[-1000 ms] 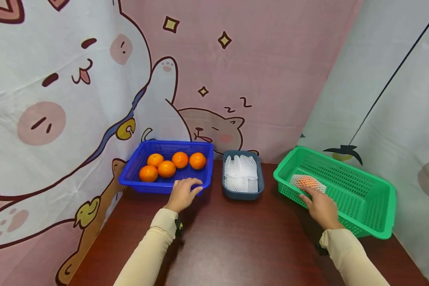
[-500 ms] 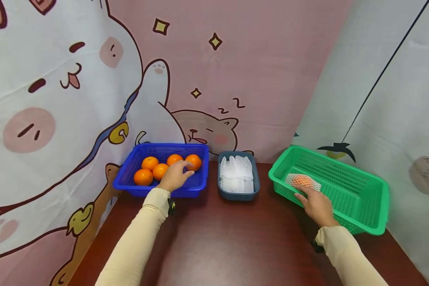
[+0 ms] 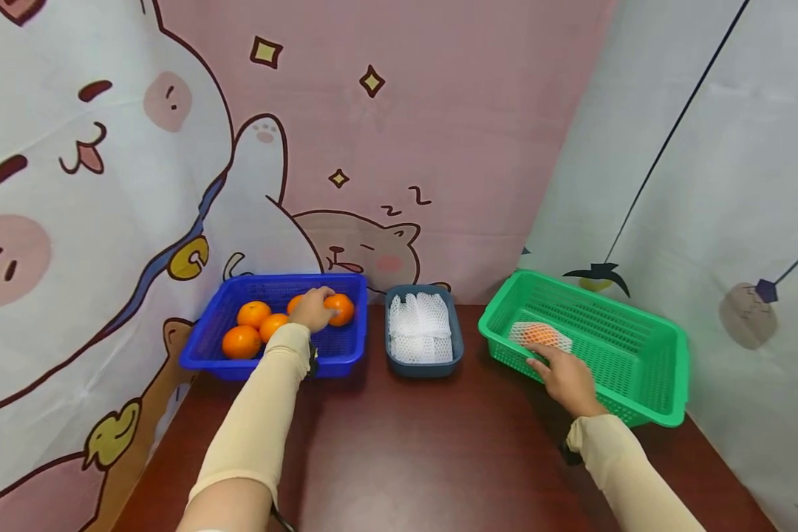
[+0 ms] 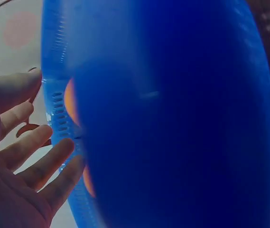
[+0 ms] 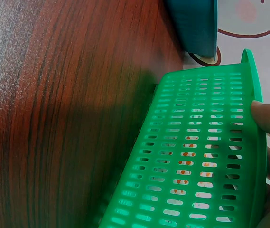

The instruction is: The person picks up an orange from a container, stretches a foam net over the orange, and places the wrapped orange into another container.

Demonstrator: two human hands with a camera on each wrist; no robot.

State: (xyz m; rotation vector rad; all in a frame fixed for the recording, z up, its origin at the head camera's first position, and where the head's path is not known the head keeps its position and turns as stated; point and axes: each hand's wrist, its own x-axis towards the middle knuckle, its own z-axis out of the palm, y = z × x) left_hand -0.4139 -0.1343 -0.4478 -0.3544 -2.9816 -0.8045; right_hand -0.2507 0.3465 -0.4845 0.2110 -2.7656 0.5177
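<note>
My left hand reaches over the blue basket, its fingertips at an orange on the right side. Whether they touch it is hard to tell; in the left wrist view the fingers look spread and fairly straight. Several more oranges lie further left in that basket. My right hand rests over the near rim of the green basket. Its thumb is at the rim, and the other fingers reach inside beside an orange in a white foam net.
Between the baskets stands a small dark blue-grey bin with white foam nets in it. All three containers stand on a dark reddish-brown table, with a printed cloth behind them.
My left hand has moved from the blue basket's front edge in over the oranges, towards the right-hand one. The right hand stays at the green basket. The head view has shifted rightwards.
</note>
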